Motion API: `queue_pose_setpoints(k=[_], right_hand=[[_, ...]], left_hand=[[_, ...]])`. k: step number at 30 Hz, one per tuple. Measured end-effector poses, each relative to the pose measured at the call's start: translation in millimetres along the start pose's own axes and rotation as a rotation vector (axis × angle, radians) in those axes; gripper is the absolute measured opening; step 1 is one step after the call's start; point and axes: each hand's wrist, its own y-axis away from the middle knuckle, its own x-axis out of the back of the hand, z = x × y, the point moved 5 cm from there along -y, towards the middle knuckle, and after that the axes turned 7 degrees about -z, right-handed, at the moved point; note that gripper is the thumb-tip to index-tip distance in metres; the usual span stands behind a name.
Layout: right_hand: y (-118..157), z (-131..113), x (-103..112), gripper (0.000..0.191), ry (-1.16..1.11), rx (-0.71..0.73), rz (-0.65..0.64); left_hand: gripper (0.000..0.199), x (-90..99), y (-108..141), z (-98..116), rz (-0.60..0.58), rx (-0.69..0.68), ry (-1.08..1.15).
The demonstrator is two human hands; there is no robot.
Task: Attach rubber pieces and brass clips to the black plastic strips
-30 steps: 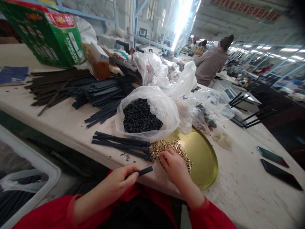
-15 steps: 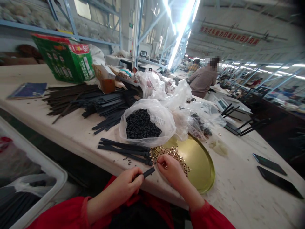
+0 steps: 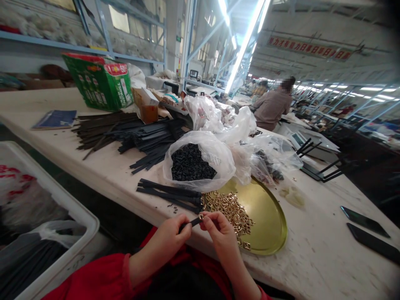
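Near the table's front edge, my left hand [image 3: 173,233] is closed on a black strap [image 3: 195,222], whose tip points right. My right hand [image 3: 220,231] pinches a small gold buckle [image 3: 201,216] at that tip. Just behind the hands lies a group of black straps [image 3: 171,192], their right ends by the rim of a round gold tray [image 3: 275,216]. Many small gold buckles [image 3: 231,210] are heaped on the tray's left part. Behind it, an open plastic bag [image 3: 223,166] holds small black loops [image 3: 192,162].
Piles of dark straps [image 3: 146,139], a green box [image 3: 96,85] and a blue booklet [image 3: 55,119] lie at the back left. Two phones [image 3: 365,221] are on the right. A white bin [image 3: 90,221] stands at the lower left. A person [image 3: 271,104] is in the background.
My right hand has come off the buckle heap to the strap's tip, with a buckle in its fingers. My left hand still holds the strap. The view has shifted slightly left.
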Motion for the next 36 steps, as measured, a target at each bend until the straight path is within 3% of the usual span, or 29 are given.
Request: queue_pose_setpoints(k=[8, 17, 21, 26, 32, 36], right_hand=[[4, 20, -2, 0.029, -0.379, -0.168, 0.068], [7, 31, -18, 0.025, -0.778, -0.376, 0.037], [10, 39, -22, 0.027, -0.715, -0.343, 0.063], [18, 48, -31, 0.021, -0.595, -0.334, -0.043], [21, 39, -23, 0.019, -0.682, -0.265, 0.133], [28, 35, -30, 0.019, -0.57, -0.233, 0.077]], left_hand=[[0.02, -11.6, 1, -6, -0.059, -0.057, 0.074], [0.02, -8.3, -2, -9, -0.095, -0.041, -0.066], [0.021, -10.0, -5, -12, -0.111, -0.041, -0.025], [0.02, -11.5, -6, -12, -0.178, -0.02, 0.066], [0.017, -9.0, 1, -8, -0.24, 0.051, 0.115], [0.023, -10.7, 4, -6, -0.236, 0.003, 0.194]])
